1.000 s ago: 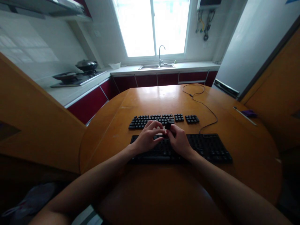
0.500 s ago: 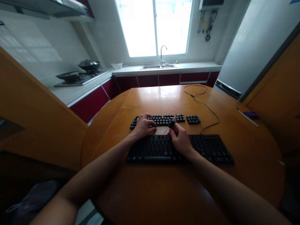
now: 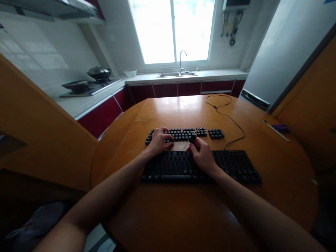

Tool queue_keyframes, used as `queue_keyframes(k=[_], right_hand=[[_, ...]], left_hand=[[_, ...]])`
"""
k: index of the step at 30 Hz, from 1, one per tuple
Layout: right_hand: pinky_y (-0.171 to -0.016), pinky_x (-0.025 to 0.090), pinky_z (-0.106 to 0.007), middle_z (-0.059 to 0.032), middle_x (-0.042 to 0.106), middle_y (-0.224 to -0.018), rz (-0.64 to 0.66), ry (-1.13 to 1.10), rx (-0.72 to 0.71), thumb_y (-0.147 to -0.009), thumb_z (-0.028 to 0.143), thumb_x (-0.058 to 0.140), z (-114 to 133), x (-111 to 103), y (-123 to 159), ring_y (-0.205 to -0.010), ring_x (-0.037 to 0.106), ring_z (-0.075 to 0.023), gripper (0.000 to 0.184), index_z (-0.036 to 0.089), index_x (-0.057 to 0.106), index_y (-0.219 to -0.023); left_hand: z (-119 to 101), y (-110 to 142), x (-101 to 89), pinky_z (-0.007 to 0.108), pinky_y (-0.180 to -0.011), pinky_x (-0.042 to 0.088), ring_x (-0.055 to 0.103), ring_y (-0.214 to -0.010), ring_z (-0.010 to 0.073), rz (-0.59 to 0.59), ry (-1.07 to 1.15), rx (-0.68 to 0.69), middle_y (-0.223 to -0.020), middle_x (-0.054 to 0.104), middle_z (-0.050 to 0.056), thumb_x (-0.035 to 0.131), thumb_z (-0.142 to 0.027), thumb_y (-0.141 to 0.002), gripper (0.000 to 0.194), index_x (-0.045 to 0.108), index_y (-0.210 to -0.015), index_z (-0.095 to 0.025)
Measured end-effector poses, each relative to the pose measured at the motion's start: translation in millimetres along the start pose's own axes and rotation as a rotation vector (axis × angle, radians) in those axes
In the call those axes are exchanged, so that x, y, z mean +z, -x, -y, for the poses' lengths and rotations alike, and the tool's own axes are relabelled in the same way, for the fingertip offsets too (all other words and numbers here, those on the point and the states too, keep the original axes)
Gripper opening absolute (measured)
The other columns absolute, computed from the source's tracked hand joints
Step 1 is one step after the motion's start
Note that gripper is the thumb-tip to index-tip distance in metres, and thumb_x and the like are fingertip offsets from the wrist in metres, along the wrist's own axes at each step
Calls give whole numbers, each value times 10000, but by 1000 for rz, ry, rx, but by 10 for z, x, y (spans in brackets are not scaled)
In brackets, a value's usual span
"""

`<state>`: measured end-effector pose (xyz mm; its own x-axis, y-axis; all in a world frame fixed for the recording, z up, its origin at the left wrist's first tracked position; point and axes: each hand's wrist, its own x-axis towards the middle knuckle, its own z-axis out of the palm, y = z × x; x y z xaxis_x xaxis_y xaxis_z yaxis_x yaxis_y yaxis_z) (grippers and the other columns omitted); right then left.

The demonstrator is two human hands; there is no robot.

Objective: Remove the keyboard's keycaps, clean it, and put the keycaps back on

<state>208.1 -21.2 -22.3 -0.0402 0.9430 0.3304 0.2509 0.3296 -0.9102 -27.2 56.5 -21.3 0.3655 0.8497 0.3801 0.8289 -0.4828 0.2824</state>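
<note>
Right now my forearms come in from the bottom edge over the table (image 3: 183, 217), a round wooden one. Nearest me sits the keyboard (image 3: 236, 168), black, key sockets showing, w/ its cable (image 3: 231, 120) looping off toward the far edge. My right hand (image 3: 203, 157) rests over the keyboard's top edge, fingers pinched on a small black tool (image 3: 192, 138) held just above the gap betw. keyboard and keycaps. My left hand (image 3: 159, 141) lies past the keyboard, fingers curled down on the left part of the keycaps (image 3: 181, 134); can't tell if it's gripping one or just touching. Keycaps are laid out in rows on the table, w/ two smaller groups (image 3: 215, 133) to the right, apart from the main block. Farther off: red cabinets, sink (image 3: 176, 74) under the bright window, stove (image 3: 84, 87) w/ pans on the left, fridge (image 3: 278, 52) on the right.
</note>
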Motion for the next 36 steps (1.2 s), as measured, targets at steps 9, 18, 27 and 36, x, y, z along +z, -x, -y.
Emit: queue_keyframes(k=[9,18,27,36], right_hand=[[-606,423,-269,-24,648,-703,156,57,-43,-866,269,601,128,-220,-107,-668,598,-161,153,172,618,-749],[-528,299,-228,56,455,-608,717,86,-40,-827,213,618,257,-441,-84,-569,372,-83,159,147,613,-682],[-565,287,-248,45,506,-607,828,372,-252,-797,115,621,451,-399,39,-568,385,-89,135,165,582,-678],[-598,367,-244,12,600,-701,625,154,-192,-855,152,565,172,-229,-8,-646,498,-126,81,166,602,-785]], left_hand=[[15,13,-2,478,-1018,393,468,-1097,278,-29,39,28,-1164,572,47,835,-270,-731,182,776,-903,-267],[-30,12,-20,466,-997,424,478,-1095,280,-84,18,32,-1162,568,57,827,-286,-741,356,719,-1079,-262],[-357,99,-83,417,-999,430,518,-1067,228,-70,168,225,-1102,610,42,701,-242,-874,150,704,-1024,-242],[-393,123,-23,423,-1015,423,540,-1058,219,11,283,254,-1060,660,42,641,-257,-911,116,719,-995,-244]])
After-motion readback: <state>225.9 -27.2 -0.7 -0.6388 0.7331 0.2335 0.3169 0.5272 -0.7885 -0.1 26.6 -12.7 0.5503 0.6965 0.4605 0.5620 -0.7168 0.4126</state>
